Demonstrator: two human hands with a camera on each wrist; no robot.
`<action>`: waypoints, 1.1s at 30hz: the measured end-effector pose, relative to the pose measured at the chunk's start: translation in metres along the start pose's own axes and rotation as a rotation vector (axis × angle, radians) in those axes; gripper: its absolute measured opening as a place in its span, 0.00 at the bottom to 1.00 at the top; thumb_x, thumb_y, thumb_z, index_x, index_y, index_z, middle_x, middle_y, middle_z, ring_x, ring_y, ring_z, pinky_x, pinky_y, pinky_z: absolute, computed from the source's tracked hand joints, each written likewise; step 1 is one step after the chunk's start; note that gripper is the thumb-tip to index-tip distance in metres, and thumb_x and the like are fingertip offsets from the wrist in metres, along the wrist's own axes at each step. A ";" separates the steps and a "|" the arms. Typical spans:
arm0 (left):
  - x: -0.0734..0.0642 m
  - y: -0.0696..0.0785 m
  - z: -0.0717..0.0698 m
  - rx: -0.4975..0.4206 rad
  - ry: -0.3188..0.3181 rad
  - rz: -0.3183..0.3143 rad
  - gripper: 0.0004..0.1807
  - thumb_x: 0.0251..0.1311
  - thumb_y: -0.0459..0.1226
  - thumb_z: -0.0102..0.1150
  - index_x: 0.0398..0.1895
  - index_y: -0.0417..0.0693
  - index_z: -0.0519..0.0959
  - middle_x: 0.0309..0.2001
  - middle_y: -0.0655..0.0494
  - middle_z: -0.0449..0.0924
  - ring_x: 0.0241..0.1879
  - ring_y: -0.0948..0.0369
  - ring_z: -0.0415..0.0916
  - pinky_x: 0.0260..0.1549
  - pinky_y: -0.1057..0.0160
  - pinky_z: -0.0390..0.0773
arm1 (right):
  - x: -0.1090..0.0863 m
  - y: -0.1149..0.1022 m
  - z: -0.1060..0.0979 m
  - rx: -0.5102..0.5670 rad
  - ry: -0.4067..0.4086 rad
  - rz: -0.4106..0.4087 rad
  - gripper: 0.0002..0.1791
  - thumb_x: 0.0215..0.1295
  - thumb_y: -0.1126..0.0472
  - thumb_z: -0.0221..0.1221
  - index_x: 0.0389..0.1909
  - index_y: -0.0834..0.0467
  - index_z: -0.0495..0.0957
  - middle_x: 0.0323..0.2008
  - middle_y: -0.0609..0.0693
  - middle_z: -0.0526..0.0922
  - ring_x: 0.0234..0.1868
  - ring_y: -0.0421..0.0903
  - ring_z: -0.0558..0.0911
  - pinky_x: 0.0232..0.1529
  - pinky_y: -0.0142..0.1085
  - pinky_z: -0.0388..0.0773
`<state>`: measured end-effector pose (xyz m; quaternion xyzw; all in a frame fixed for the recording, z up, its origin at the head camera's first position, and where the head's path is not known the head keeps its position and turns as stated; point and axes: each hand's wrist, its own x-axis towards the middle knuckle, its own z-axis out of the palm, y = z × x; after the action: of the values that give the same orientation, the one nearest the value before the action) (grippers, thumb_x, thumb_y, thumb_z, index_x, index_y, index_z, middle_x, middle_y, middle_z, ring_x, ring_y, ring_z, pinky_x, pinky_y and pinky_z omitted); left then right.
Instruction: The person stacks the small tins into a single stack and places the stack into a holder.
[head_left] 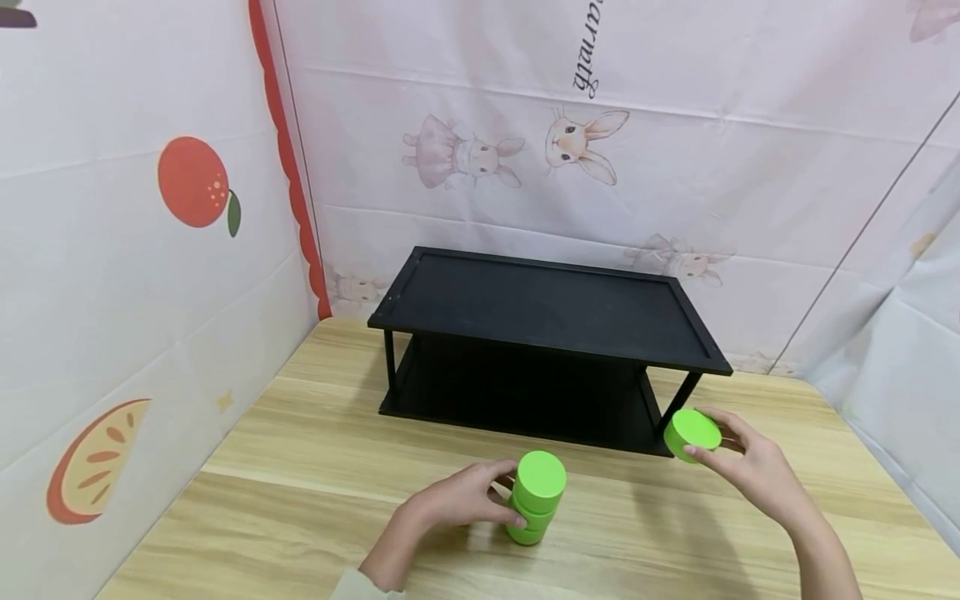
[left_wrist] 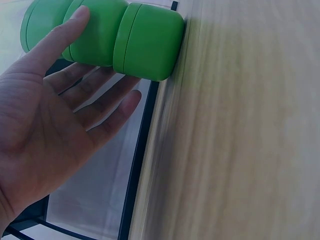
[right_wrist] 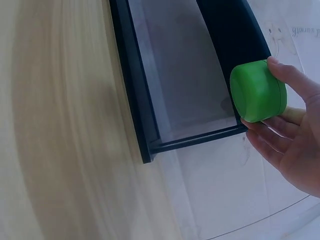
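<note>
A stack of three small round green lidded containers (head_left: 540, 492) stands upright on the wooden table. My left hand (head_left: 468, 498) holds the stack from its left side. In the left wrist view the thumb lies across the middle container (left_wrist: 97, 35), and the other fingers pass behind the stack. Up off the table, a single green container (head_left: 692, 433) of the same kind is gripped by my right hand (head_left: 761, 471). It is held between thumb and fingers, as the right wrist view shows, with its side (right_wrist: 255, 92) facing the camera.
A black two-tier rack (head_left: 540, 308) stands at the back of the table (head_left: 315, 500); its right front post is close to the raised container. Behind it hangs a printed cloth wall (head_left: 675, 183), and another cloth wall (head_left: 150, 317) borders the left side.
</note>
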<state>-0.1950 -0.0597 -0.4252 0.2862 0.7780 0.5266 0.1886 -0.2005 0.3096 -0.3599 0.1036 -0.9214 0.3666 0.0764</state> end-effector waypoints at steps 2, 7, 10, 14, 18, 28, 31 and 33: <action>0.000 0.000 0.000 0.001 0.001 -0.005 0.28 0.47 0.35 0.69 0.54 0.48 0.71 0.47 0.62 0.73 0.46 0.62 0.73 0.44 0.65 0.74 | 0.000 -0.002 0.000 -0.005 0.000 -0.003 0.32 0.58 0.51 0.63 0.61 0.58 0.66 0.51 0.57 0.72 0.49 0.55 0.75 0.35 0.32 0.76; 0.001 -0.001 -0.001 0.013 -0.004 -0.006 0.28 0.47 0.37 0.69 0.54 0.49 0.71 0.47 0.62 0.73 0.46 0.63 0.72 0.45 0.66 0.74 | 0.002 -0.009 0.001 0.000 0.001 -0.016 0.32 0.57 0.52 0.63 0.61 0.59 0.66 0.49 0.57 0.73 0.48 0.56 0.75 0.35 0.31 0.76; 0.001 -0.002 -0.001 0.018 -0.006 -0.004 0.28 0.48 0.38 0.69 0.54 0.49 0.71 0.47 0.63 0.73 0.46 0.64 0.72 0.44 0.67 0.74 | 0.003 -0.012 0.003 0.008 0.002 -0.032 0.32 0.57 0.53 0.64 0.61 0.59 0.66 0.49 0.56 0.74 0.47 0.51 0.76 0.35 0.31 0.77; 0.001 -0.002 -0.001 0.017 -0.006 -0.005 0.28 0.48 0.38 0.69 0.54 0.49 0.71 0.47 0.63 0.73 0.46 0.64 0.72 0.44 0.67 0.74 | 0.002 -0.016 0.005 0.036 -0.008 -0.048 0.32 0.57 0.54 0.64 0.61 0.58 0.66 0.50 0.56 0.73 0.48 0.53 0.75 0.36 0.31 0.77; 0.001 -0.002 -0.001 0.016 -0.004 -0.002 0.28 0.47 0.38 0.69 0.54 0.49 0.71 0.47 0.62 0.73 0.46 0.63 0.72 0.44 0.67 0.74 | 0.002 -0.021 0.006 0.052 -0.020 -0.055 0.32 0.57 0.54 0.64 0.61 0.57 0.66 0.51 0.56 0.73 0.50 0.58 0.74 0.37 0.32 0.76; 0.001 -0.002 -0.002 0.015 -0.005 -0.007 0.30 0.48 0.39 0.69 0.56 0.48 0.70 0.48 0.62 0.73 0.48 0.63 0.72 0.45 0.67 0.74 | 0.002 -0.031 0.009 0.054 -0.045 -0.065 0.32 0.57 0.53 0.64 0.61 0.56 0.66 0.53 0.54 0.73 0.50 0.56 0.74 0.39 0.33 0.76; 0.001 -0.002 -0.002 0.015 -0.006 -0.009 0.30 0.48 0.39 0.69 0.56 0.49 0.70 0.48 0.62 0.73 0.48 0.63 0.71 0.45 0.68 0.73 | 0.002 -0.033 0.009 0.050 -0.048 -0.069 0.31 0.57 0.53 0.64 0.61 0.57 0.67 0.53 0.53 0.73 0.50 0.55 0.74 0.39 0.32 0.76; 0.001 -0.002 -0.001 0.011 -0.004 -0.014 0.29 0.47 0.38 0.69 0.55 0.49 0.70 0.48 0.62 0.73 0.49 0.63 0.71 0.44 0.68 0.73 | 0.002 -0.035 0.010 0.048 -0.048 -0.078 0.31 0.57 0.53 0.64 0.60 0.57 0.67 0.52 0.53 0.73 0.49 0.52 0.74 0.39 0.32 0.76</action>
<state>-0.1970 -0.0602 -0.4264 0.2828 0.7825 0.5203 0.1925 -0.1943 0.2778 -0.3439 0.1500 -0.9093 0.3826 0.0660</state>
